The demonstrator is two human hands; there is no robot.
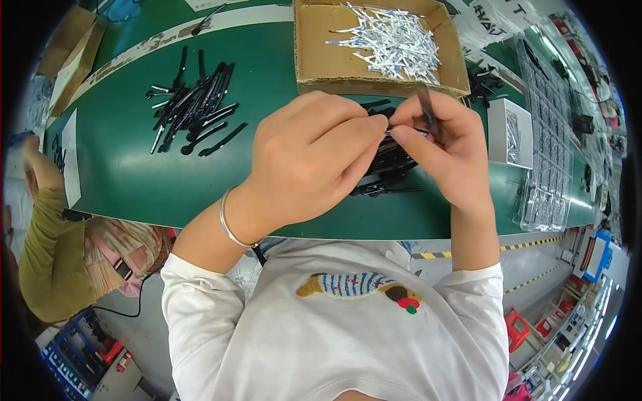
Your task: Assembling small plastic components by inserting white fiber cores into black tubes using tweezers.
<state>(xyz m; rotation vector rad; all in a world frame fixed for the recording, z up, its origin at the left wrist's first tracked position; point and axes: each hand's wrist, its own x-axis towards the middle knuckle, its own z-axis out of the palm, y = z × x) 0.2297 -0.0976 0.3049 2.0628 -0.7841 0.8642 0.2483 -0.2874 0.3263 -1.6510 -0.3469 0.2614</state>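
Observation:
Over the green table, my left hand and my right hand meet fingertip to fingertip. The left one is closed in a pinch, and what lies between its fingertips is too small and covered to name. From the curled fingers of my right hand sticks up a slim dark piece, blurred at its top end. Just under both hands lies a pile of thin black parts, partly hidden by them. Another heap of long black parts with rounded ends is spread on the table to the left.
A cardboard box of small white and blue strips stands behind my hands. To the right are a white box of thin metal pieces and a clear compartment tray. At far left, another person's hand is beside the table.

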